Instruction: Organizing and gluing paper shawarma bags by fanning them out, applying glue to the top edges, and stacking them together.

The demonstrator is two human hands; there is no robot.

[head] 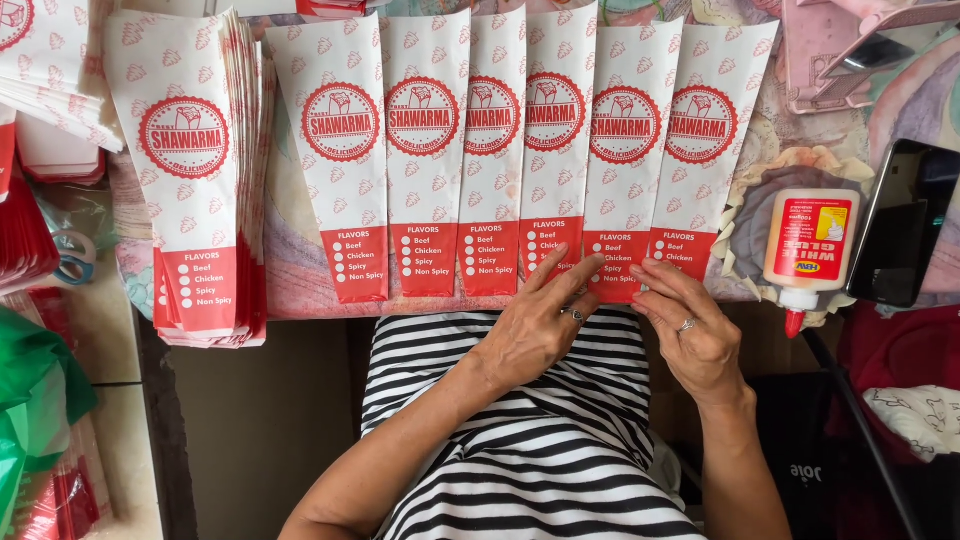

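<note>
Several long white paper sleeves [425,150] with red round emblems and red bottom bands lie side by side, overlapping, on a patterned table cover. My left hand [540,320] rests its fingertips on the red bottom edge of a sleeve [556,140] right of the middle. My right hand [690,330] touches the bottom of the sleeves [700,140] at the right end of the row. Both hands wear a ring and hold nothing.
A thick stack of the same sleeves [195,170] lies at the left, another pile [45,60] at the top left. A white glue bottle with a red nozzle [805,250] lies on its side at the right, beside a dark phone [905,225]. Green bags [35,400] sit lower left.
</note>
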